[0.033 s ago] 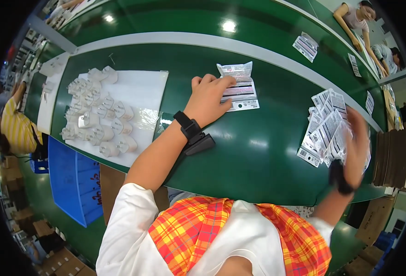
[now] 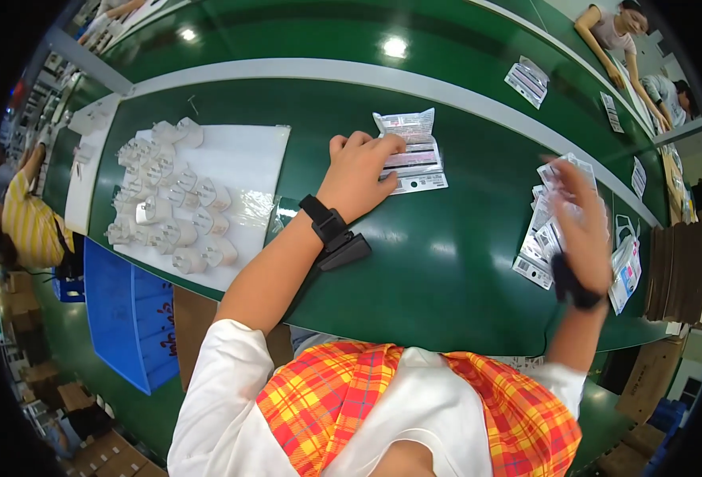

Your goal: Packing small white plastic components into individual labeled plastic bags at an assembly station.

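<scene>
My left hand (image 2: pixel 354 175) rests on the left edge of a printed silver pouch (image 2: pixel 424 159), index finger and thumb pressed on it and the other fingers curled. The pouch lies on the green table, its far end bent upward. My right hand (image 2: pixel 583 238) is over a fanned pile of similar printed pouches (image 2: pixel 535 253) at the right. Motion smears its fingers, so I cannot make out anything in them. A black wristband (image 2: pixel 328 224) with a small black box is on my left wrist; another black band circles the right one.
Several white plug adapters (image 2: pixel 209 191) stand on a white sheet (image 2: pixel 259 147) at the left. A blue bin (image 2: pixel 120 318) is below the left edge. At the right are a white packet (image 2: pixel 625 274) and stacked brown cardboard (image 2: pixel 677 274). More pouches (image 2: pixel 527 81) lie beyond the pale rail (image 2: pixel 327 71).
My right hand has moved left across the pouch pile, exposing the white packet to its right. The left hand and its pouch have stayed put.
</scene>
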`<state>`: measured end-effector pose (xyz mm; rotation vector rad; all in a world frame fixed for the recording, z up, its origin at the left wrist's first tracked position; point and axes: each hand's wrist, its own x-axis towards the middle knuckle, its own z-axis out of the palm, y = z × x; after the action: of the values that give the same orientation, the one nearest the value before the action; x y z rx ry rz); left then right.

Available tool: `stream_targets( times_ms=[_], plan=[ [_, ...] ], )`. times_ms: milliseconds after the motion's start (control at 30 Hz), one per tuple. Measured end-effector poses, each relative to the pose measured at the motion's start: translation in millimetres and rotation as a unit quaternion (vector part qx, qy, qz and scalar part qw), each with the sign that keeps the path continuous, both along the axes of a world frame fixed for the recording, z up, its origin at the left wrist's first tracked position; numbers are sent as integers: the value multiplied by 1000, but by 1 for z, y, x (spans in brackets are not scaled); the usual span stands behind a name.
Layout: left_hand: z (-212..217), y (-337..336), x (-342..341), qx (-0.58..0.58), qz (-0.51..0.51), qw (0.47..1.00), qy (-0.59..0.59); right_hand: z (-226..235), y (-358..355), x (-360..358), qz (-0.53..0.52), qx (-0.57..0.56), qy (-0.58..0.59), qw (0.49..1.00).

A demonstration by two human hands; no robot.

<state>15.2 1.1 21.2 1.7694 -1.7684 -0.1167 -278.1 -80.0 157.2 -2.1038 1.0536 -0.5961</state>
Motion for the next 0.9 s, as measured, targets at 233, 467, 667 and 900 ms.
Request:
stream_targets(
  times_ms=[233,467,667,900],
  plan=[
    [22,-1,-16,78,51,993,-72,-111,-71,102,85,-80,167,979],
    [3,-5,7,5,96,987,-131,-132,-144,149,80,-50,-2,996],
    [0,-10,6,52,80,990,-102,-114,-179,92,-139,-141,-52,979],
    [4,-8,8,50,74,991,-102,-31,-35,-145,-170,-19,286,943]
  ],
)
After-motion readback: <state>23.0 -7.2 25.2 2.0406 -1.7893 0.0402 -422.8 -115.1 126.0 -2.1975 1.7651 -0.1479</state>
